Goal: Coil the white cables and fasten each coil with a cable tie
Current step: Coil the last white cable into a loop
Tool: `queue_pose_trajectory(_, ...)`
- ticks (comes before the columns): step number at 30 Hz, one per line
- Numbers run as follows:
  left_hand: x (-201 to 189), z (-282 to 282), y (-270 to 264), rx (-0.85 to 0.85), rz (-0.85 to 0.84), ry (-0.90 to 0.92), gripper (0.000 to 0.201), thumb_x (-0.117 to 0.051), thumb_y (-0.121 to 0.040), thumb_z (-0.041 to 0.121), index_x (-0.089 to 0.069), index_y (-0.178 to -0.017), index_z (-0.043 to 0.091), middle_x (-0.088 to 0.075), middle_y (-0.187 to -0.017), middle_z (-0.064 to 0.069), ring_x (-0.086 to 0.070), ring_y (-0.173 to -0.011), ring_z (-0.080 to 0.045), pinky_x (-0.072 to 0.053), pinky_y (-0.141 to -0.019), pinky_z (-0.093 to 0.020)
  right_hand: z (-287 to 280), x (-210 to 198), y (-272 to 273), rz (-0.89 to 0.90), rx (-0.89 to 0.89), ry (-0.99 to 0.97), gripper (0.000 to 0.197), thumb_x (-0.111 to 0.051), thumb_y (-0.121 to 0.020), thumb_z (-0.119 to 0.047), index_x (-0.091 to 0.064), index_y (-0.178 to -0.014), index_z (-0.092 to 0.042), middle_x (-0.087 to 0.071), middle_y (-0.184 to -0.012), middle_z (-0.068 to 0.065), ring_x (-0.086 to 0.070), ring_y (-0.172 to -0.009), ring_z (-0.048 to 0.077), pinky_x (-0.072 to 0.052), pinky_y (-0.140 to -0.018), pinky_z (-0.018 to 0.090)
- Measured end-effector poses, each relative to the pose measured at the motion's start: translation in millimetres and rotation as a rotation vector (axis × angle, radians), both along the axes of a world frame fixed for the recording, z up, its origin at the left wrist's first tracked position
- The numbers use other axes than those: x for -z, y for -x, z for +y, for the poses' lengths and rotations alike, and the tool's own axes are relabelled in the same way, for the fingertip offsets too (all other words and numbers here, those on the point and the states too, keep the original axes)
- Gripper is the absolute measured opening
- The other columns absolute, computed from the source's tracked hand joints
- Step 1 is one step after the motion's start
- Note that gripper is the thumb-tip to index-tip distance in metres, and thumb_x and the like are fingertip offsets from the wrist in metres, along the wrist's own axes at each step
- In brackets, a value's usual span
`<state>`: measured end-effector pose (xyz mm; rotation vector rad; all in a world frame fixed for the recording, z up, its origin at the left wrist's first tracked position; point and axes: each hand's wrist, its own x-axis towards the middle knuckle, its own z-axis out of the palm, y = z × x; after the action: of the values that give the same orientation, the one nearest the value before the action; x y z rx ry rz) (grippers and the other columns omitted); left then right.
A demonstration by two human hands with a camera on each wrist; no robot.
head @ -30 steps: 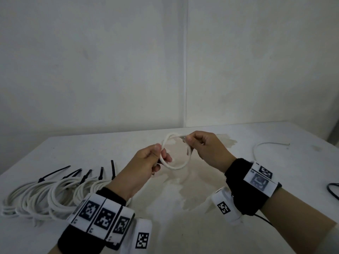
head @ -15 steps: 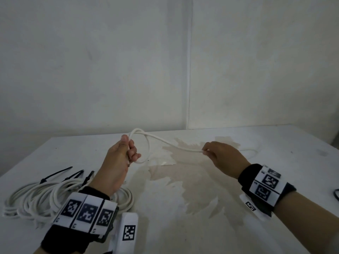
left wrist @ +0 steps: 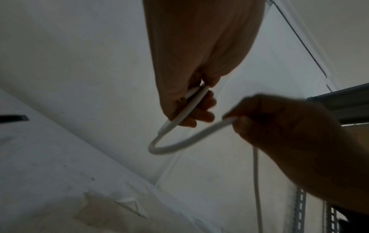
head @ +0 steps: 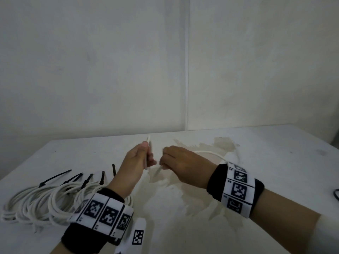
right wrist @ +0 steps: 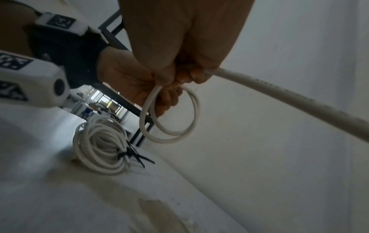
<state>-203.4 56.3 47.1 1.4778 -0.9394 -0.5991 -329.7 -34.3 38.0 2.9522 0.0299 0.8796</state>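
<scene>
Above the table's middle, my left hand (head: pixel 148 160) pinches a small coil of white cable (right wrist: pixel 169 126) between thumb and fingers. Two loops hang below it in the right wrist view. My right hand (head: pixel 162 163) sits close beside the left and grips the same cable (left wrist: pixel 199 135) a short way along. From there the loose length (head: pixel 211 154) trails off to the right behind my right wrist. In the right wrist view that length (right wrist: pixel 279 97) runs out of my right fist toward the lower right.
Several finished white coils (head: pixel 45 200) lie at the table's left, each bound with a black cable tie (head: pixel 55 177). A brown stain (head: pixel 183 195) covers the white table's middle. A black cable (head: pixel 336 194) shows at the right edge. The wall stands just behind.
Half a second ago my hands were apart with the cable stretched between them. My right hand has since come back left beside the left hand, bringing the cable round.
</scene>
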Motion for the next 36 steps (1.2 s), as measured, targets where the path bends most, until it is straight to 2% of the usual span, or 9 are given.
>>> queue_pose_trajectory(4, 0.4, 1.4, 13.0, 0.070, -0.113, -0.081, 0.044, -0.028, -0.101, 0.022, -0.049, -0.064, 0.014, -0.054, -0.045, 0.006, -0.052, -0.042, -0.001, -0.041, -0.050, -0.013, 6.3, -10.5, -11.0, -0.087, 0.012, -0.233, 0.018, -0.056, -0.078, 0.008, -0.048, -0.085, -0.006, -0.053, -0.073, 0.014, -0.034, -0.067, 0.014, -0.029, -0.062, 0.025)
queue_pose_trajectory(8, 1.0, 6.3, 13.7, 0.184, 0.003, -0.131, 0.042, -0.028, -0.101, 0.031, -0.044, -0.066, 0.013, -0.040, -0.049, 0.008, -0.037, -0.041, -0.005, -0.036, -0.049, -0.019, 3.9, -18.9, -4.8, -0.033, 0.079, -0.540, 0.012, -0.059, -0.086, -0.009, -0.053, -0.080, -0.002, -0.048, -0.077, 0.000, -0.035, -0.065, 0.010, -0.033, -0.062, 0.013)
queue_pose_trajectory(12, -4.1, 10.1, 16.7, 0.258, 0.106, -0.161, 0.039, -0.028, -0.101, 0.027, -0.040, -0.067, 0.013, -0.033, -0.045, 0.008, -0.027, -0.037, -0.005, -0.031, -0.048, -0.021, -6.5, -21.8, 0.1, -0.217, 0.051, -0.499, 0.017, -0.061, -0.079, -0.012, -0.056, -0.074, 0.003, -0.054, -0.069, 0.005, -0.038, -0.066, 0.006, -0.034, -0.060, 0.015)
queue_pose_trajectory(15, -7.4, 12.0, 18.6, 0.296, 0.144, -0.178, 0.039, -0.027, -0.100, 0.027, -0.041, -0.067, 0.012, -0.032, -0.047, 0.006, -0.024, -0.036, -0.006, -0.030, -0.046, -0.020, -16.6, -24.8, 5.8, -0.252, 0.059, -0.532, 0.016, -0.060, -0.079, -0.013, -0.058, -0.075, 0.003, -0.055, -0.070, 0.002, -0.043, -0.065, 0.009, -0.038, -0.061, 0.017)
queue_pose_trajectory(19, -10.7, 11.2, 20.3, 0.327, 0.217, -0.181, 0.040, -0.028, -0.100, 0.028, -0.040, -0.065, 0.013, -0.030, -0.045, 0.007, -0.021, -0.035, -0.006, -0.026, -0.041, -0.017, -17.6, -22.3, 6.7, -0.287, 0.052, -0.579, 0.017, -0.059, -0.077, -0.012, -0.065, -0.083, 0.002, -0.064, -0.077, 0.012, -0.053, -0.069, 0.012, -0.040, -0.063, 0.013)
queue_pose_trajectory(22, -11.4, 13.5, 21.4, 0.338, 0.254, -0.194, 0.041, -0.029, -0.099, 0.028, -0.041, -0.063, 0.013, -0.029, -0.044, 0.007, -0.020, -0.033, -0.005, -0.025, -0.039, -0.017, -15.9, -21.0, 9.2, -0.176, 0.095, -0.686, 0.022, -0.059, -0.084, -0.019, -0.070, -0.096, -0.003, -0.067, -0.087, 0.008, -0.056, -0.071, -0.003, -0.041, -0.068, 0.007)
queue_pose_trajectory(25, -11.1, 15.6, 22.3, 0.322, 0.264, -0.167, 0.041, -0.030, -0.099, 0.027, -0.041, -0.062, 0.013, -0.027, -0.044, 0.006, -0.020, -0.033, -0.005, -0.024, -0.038, -0.017, -10.4, -22.7, 15.4, 0.005, 0.082, -0.905, 0.023, -0.050, -0.094, -0.018, -0.068, -0.102, -0.007, -0.069, -0.087, 0.004, -0.061, -0.081, 0.015, -0.047, -0.079, 0.023)
queue_pose_trajectory(30, -11.7, 15.7, 20.8, 0.356, 0.297, -0.197, 0.041, -0.031, -0.099, 0.027, -0.044, -0.062, 0.013, -0.029, -0.044, 0.006, -0.021, -0.033, -0.005, -0.027, -0.039, -0.018, -6.3, -28.2, 21.4, 0.101, 0.050, -1.002, 0.020, -0.049, -0.095, -0.018, -0.066, -0.085, -0.015, -0.057, -0.059, -0.005, -0.049, -0.062, 0.015, -0.039, -0.064, 0.030)
queue_pose_trajectory(36, -14.2, 17.3, 20.0, 0.397, 0.229, -0.223, 0.041, -0.028, -0.100, 0.026, -0.048, -0.069, 0.008, -0.036, -0.045, 0.003, -0.029, -0.035, -0.009, -0.038, -0.045, -0.021, -7.0, -37.0, 23.4, 0.189, 0.108, -0.964, 0.022, -0.047, -0.095, -0.026, -0.058, -0.076, -0.020, -0.049, -0.053, -0.004, -0.043, -0.053, 0.011, -0.037, -0.060, 0.026)
